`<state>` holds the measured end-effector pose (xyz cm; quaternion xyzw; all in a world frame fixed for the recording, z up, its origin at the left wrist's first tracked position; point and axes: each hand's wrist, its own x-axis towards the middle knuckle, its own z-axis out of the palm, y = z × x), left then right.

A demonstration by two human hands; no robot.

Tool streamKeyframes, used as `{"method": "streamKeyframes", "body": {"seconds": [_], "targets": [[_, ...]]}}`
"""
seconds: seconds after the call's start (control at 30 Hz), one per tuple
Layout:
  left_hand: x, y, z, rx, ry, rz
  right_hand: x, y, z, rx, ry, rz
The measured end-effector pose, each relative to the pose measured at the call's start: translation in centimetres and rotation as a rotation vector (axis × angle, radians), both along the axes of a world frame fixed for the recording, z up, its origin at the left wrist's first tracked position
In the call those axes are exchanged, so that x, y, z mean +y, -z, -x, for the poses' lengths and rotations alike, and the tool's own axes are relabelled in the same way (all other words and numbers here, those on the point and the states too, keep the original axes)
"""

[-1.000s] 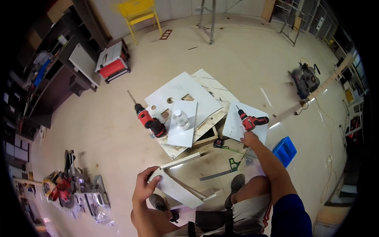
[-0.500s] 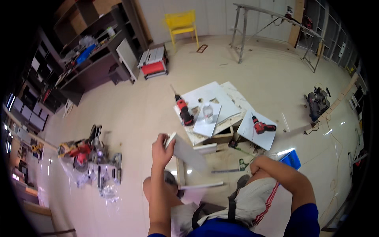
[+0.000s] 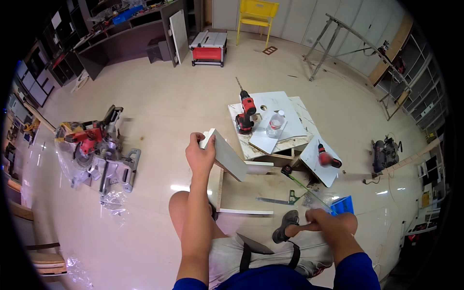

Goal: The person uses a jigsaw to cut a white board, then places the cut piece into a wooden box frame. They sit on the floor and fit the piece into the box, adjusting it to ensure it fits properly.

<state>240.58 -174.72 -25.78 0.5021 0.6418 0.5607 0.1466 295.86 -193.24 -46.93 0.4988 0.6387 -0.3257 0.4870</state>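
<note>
My left hand (image 3: 200, 152) grips the upper end of a white-faced board (image 3: 228, 155), thumb on one side and fingers on the other. The board slants down and right above an open wooden frame (image 3: 220, 189) on the floor, which has white side strips. My right hand (image 3: 316, 218) is by my right knee, bent at the wrist; its fingers are mostly hidden. Just beyond it runs the pulled-out strip of a tape measure (image 3: 286, 170). A combination square (image 3: 278, 200) with a green head lies beside the frame, near my shoe.
Stacked white panels (image 3: 299, 113) ahead carry a red-black drill (image 3: 246, 112) and a clear bottle (image 3: 276, 123). Another drill (image 3: 327, 158) rests on a panel at right, near a blue bin (image 3: 343, 205). A mitre saw (image 3: 99, 150) stands left; a table saw (image 3: 209, 47) is farther off.
The view has turned, so the surroundings sit higher or shifted. My left hand, still gripping the board, has moved a little farther from me. My right hand stays by the knee.
</note>
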Motion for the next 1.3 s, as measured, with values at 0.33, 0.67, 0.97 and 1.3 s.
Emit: {"method": "streamKeyframes", "body": {"seconds": [0.33, 0.67, 0.97, 1.3], "targets": [[-0.5, -0.3, -1.0, -0.215, 0.574, -0.028, 6.2, -13.9, 16.8, 1.341, 0.870, -0.614], [-3.3, 8.5, -9.7, -0.086, 0.329, 0.197, 0.6, -10.2, 30.9, 0.970, 0.835, -1.010], [-10.5, 23.6, -11.9, -0.835, 0.460, 0.596, 0.5, -5.3, 31.9, 0.935, 1.120, -0.864], [-7.1, 30.9, -11.8, -0.654, 0.364, 0.776, 6.3, -1.7, 27.1, 0.949, 1.148, -0.722]]}}
